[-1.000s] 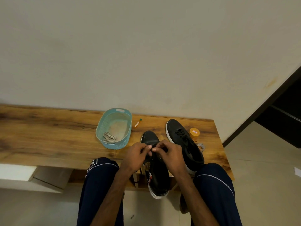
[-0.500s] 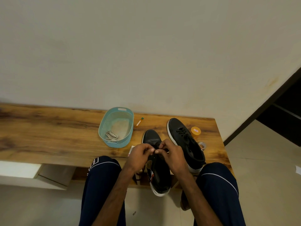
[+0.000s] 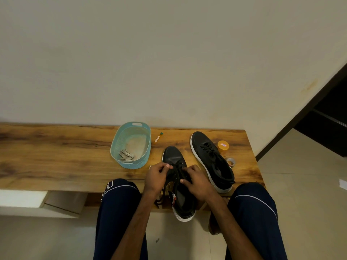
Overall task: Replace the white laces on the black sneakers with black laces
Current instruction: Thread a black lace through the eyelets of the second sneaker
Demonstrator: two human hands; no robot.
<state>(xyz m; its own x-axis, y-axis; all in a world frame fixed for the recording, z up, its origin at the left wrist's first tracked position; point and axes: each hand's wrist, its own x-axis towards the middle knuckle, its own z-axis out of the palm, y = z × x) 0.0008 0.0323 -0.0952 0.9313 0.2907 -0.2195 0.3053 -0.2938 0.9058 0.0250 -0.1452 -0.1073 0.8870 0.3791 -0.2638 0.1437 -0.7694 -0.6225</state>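
Observation:
A black sneaker (image 3: 173, 158) lies toe-away on the wooden bench (image 3: 56, 156), its heel hanging over the front edge between my knees. My left hand (image 3: 156, 178) pinches a black lace (image 3: 175, 167) at the shoe's left side. My right hand (image 3: 197, 182) rests over the tongue and grips the shoe's right side, fingers curled. A loose end of black lace hangs below my left wrist. The second black sneaker (image 3: 212, 160), laced in black, lies to the right. White laces (image 3: 126, 154) sit in a blue basket (image 3: 145, 132).
An orange-lidded tub (image 3: 223, 146) and a tape roll (image 3: 231, 161) stand right of the second sneaker. A small orange pen-like stick (image 3: 158, 137) lies behind the shoes. The wall runs just behind the bench. A dark doorway opens at right.
My hands have drawn apart: the left moved out to the left with the lace, and the right settled lower on the shoe. The view has tilted slightly.

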